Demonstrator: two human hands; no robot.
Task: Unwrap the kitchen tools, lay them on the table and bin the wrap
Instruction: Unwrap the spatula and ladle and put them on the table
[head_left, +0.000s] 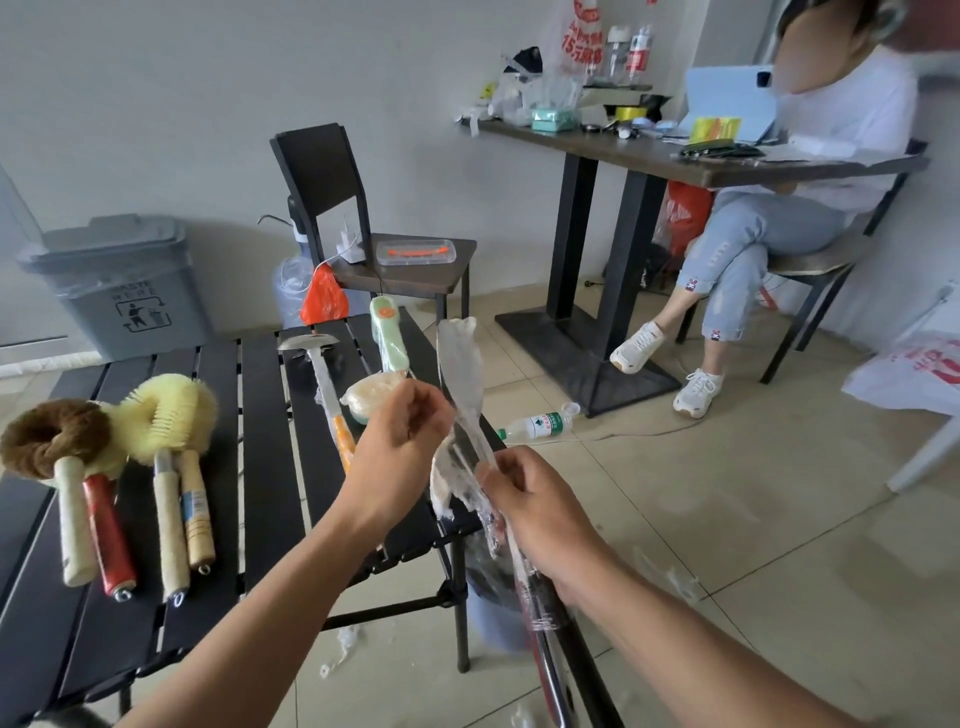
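The black slatted counter (260, 441) fills the lower left, and a grey waste bin (119, 291) stands on the floor beyond its far left corner. Four brushes (171, 410) lie side by side near the counter's left edge, handles towards the person. A scraper (322, 384) and a green-handled brush (387, 338) lie near the far right corner, film around them. Just off the right edge, the right hand (535, 499) grips a long wrapped tool (460, 364) by its shaft, tilted upright. The left hand (400, 431) pinches loose wrap (447, 478) trailing from it.
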